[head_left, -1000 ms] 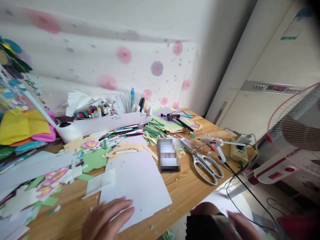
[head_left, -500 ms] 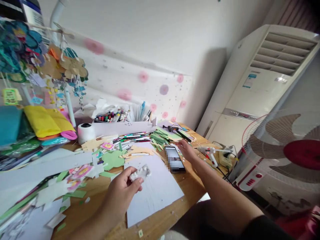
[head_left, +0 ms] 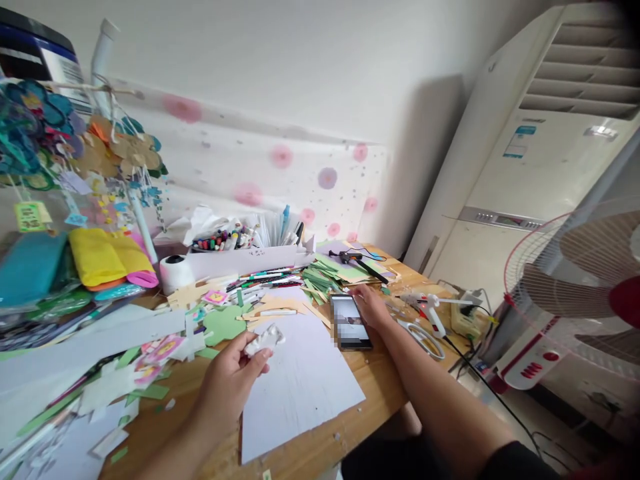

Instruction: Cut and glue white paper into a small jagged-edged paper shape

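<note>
My left hand (head_left: 233,370) is closed, pinching a small lumpy white piece (head_left: 265,339) between thumb and fingers. It is held above a white sheet of paper (head_left: 305,393) lying on the wooden table. My right hand (head_left: 373,308) is at the upper right edge of a phone (head_left: 351,323) with a lit screen. Its fingers are curled together by the phone's top corner. The fingertips are partly hidden, so what they grip, if anything, does not show.
A glue gun (head_left: 430,313) and a roll of clear tape (head_left: 425,340) are to the right. Green paper strips (head_left: 325,277), a black tool (head_left: 350,257) and a marker box (head_left: 250,259) lie behind. Paper scraps (head_left: 160,350) cover the left; a fan (head_left: 580,280) stands right.
The view has shifted a little to the left and up. My left hand with the white piece has moved slightly left. My right hand has come slightly lower, staying beside the phone.
</note>
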`<state>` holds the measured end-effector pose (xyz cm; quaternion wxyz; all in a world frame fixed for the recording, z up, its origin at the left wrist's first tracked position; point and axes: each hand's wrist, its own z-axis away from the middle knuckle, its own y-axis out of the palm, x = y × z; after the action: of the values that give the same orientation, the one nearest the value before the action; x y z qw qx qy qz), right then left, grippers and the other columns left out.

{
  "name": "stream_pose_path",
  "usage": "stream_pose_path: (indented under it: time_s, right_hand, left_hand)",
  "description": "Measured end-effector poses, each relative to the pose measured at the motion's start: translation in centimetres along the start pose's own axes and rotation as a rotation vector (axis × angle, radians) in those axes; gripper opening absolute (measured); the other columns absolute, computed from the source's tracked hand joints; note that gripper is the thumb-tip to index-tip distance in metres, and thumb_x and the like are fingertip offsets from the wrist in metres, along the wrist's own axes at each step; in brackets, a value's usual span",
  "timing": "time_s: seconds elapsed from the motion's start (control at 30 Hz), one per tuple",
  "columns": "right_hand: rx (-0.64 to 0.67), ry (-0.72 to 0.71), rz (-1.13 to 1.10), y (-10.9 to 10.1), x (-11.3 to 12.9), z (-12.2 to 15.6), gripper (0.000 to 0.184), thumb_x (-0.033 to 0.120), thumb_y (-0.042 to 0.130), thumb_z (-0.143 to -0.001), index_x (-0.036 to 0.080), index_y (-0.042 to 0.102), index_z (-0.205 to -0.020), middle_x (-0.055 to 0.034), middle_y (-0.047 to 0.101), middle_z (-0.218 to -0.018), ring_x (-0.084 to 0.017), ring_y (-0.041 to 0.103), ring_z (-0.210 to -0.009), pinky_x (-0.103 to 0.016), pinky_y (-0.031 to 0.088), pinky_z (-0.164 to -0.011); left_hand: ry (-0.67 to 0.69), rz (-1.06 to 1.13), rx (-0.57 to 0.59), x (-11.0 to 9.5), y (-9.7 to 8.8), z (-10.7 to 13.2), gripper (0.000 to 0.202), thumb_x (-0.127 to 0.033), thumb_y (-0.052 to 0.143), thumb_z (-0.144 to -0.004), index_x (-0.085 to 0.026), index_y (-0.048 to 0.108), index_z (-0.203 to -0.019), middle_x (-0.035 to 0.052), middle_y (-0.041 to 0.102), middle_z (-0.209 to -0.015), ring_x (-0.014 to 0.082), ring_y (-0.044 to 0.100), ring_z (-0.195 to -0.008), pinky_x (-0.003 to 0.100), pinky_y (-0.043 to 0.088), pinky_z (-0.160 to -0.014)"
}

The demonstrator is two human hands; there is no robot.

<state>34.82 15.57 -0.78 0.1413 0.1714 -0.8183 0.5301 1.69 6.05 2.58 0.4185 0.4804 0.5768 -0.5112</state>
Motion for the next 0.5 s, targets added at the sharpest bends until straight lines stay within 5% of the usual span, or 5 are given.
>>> stream_pose_path:
  time_s: [0.5]
  right_hand:
    - [-0.066,-0.074,-0.120,-0.5,0.5,1.0,0.024,0.030,0.054,-0.093,0.016,0.058,-0.113,-0.0076,0.059,-0.115,-0.019,0.061,-0.096,-0.040,0.052,-0.083]
  left_hand:
    - [-0.173,0.122,0.039,1.1,-0.3,-0.3,0.044,-0.051,0.076,-0.058,-0.022,0.061,-0.087,-0.0001,0.074,-0.070,0.0194,0.067,-0.061,0.027,0.056,-0.059]
